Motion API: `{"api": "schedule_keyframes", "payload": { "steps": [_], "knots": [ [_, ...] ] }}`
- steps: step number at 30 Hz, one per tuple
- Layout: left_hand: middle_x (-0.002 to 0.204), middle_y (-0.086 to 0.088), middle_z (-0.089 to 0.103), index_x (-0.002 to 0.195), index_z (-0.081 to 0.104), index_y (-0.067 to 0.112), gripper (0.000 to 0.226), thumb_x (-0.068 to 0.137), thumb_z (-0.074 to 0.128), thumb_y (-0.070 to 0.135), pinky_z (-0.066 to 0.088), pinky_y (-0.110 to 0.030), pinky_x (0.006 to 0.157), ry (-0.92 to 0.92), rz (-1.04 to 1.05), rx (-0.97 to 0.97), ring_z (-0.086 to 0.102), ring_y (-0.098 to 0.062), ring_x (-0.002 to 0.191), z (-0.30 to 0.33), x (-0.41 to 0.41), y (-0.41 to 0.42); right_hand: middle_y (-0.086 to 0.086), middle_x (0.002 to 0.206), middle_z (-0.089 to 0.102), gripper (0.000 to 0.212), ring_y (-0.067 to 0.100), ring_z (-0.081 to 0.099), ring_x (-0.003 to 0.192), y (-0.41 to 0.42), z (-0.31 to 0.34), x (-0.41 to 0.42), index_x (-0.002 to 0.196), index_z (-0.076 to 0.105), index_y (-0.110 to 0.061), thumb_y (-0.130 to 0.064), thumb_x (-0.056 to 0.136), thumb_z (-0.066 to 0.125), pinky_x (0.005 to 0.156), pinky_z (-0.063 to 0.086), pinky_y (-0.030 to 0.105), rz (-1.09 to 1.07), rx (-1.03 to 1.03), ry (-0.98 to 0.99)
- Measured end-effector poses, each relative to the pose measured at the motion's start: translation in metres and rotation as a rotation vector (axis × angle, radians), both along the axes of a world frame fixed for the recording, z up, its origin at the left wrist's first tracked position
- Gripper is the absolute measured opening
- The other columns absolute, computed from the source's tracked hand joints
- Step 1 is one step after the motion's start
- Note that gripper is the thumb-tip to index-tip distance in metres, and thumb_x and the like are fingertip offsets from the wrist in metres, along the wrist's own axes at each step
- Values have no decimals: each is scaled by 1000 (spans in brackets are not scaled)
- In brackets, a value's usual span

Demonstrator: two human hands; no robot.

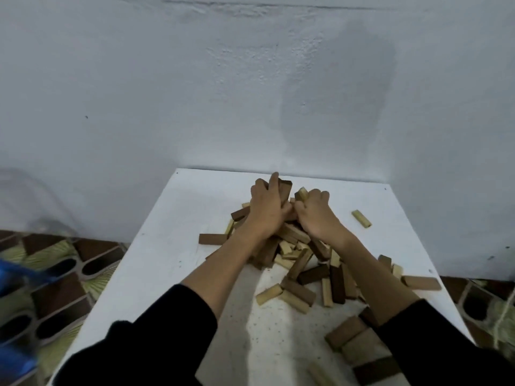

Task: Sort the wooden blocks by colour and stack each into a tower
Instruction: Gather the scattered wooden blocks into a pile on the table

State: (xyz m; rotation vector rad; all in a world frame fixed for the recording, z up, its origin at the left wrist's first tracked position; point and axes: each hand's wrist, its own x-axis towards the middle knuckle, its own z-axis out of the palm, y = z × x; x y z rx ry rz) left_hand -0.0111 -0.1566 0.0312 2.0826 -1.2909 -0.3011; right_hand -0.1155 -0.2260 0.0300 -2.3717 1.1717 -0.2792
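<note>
A jumbled heap of wooden blocks (pixel 303 263), pale, mid-brown and dark brown, lies on the white table (pixel 172 252). My left hand (pixel 266 208) is at the far top of the heap, its fingers curled round dark brown blocks (pixel 285 189). Right beside it, my right hand (pixel 316 213) grips a pale block (pixel 301 194) at the top of the heap. The two hands almost touch at the thumbs. What lies under the palms is hidden.
A lone pale block (pixel 361 218) lies on the table's far right. A dark block (pixel 212 239) lies left of the heap. More blocks (pixel 347 331) sit by my right sleeve. A white wall (pixel 250 93) rises behind the table; patterned floor (pixel 50 296) and something blue (pixel 14 277) on the left.
</note>
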Motion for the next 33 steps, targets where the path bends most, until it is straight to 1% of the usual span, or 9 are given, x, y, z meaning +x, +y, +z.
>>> {"api": "schedule_keyframes", "payload": {
  "steps": [2, 5, 10, 14, 19, 21, 24, 28, 33],
  "knots": [
    [121, -19, 38, 145, 24, 8, 66, 88, 54, 21, 36, -42, 94, -2, 27, 7, 34, -33, 114, -9, 12, 22, 17, 120, 37, 36, 35, 44, 110, 17, -4, 11, 119, 39, 1, -26, 96, 38, 85, 40, 40, 3, 8, -31],
    [121, -18, 40, 147, 22, 9, 70, 87, 56, 23, 32, -33, 88, -6, 58, 26, 35, -32, 114, -24, 25, 49, 17, 123, 38, 35, 35, 44, 110, 32, -11, 14, 122, 40, 0, -26, 97, 39, 75, 35, 35, 14, -82, 2],
    [126, -17, 36, 147, 26, 15, 66, 90, 56, 24, 27, -26, 86, 21, 133, 55, 33, -29, 119, -41, 35, 78, 16, 135, 37, 43, 32, 35, 123, 39, -29, 9, 137, 36, -8, -25, 97, 38, 95, 35, 40, 4, -244, 49],
    [131, -15, 38, 147, 30, 20, 61, 92, 53, 31, 31, -34, 93, -85, 135, 100, 34, -30, 121, -59, 34, 90, 11, 144, 36, 50, 29, 31, 131, 43, -44, 1, 145, 27, -11, -28, 100, 37, 108, 28, 44, 61, -192, -18],
    [146, -6, 39, 146, 36, 18, 56, 96, 47, 40, 36, -41, 102, -181, 130, 100, 42, -26, 128, -73, 34, 94, 13, 140, 44, 49, 28, 37, 131, 46, -57, -6, 141, 37, -4, -26, 98, 45, 109, 33, 43, 62, -148, -237],
    [152, -4, 33, 147, 33, 18, 56, 97, 36, 44, 33, -42, 104, -213, 133, 118, 39, -25, 133, -77, 32, 98, 14, 138, 47, 52, 29, 39, 131, 48, -61, -9, 139, 41, -3, -30, 95, 43, 108, 35, 45, 69, -166, -277],
    [154, -5, 30, 149, 29, 19, 68, 89, 21, 51, 27, -42, 108, -231, 141, 138, 31, -24, 138, -79, 30, 100, 10, 146, 38, 60, 25, 31, 137, 48, -63, -11, 144, 35, -9, -41, 93, 36, 112, 29, 45, 68, -157, -290],
    [153, -5, 32, 148, 31, 20, 69, 88, 21, 52, 24, -41, 109, -231, 151, 134, 30, -24, 138, -76, 30, 99, 5, 153, 28, 69, 25, 22, 141, 44, -67, -11, 147, 29, -15, -55, 91, 24, 115, 22, 48, 63, -157, -303],
    [150, -5, 37, 144, 38, 16, 57, 97, 28, 46, 26, -44, 109, -230, 188, 97, 34, -25, 136, -71, 28, 92, 9, 149, 35, 68, 25, 27, 140, 34, -69, -16, 144, 36, -10, -53, 92, 23, 115, 23, 45, 26, -140, -321]
  ]
}}
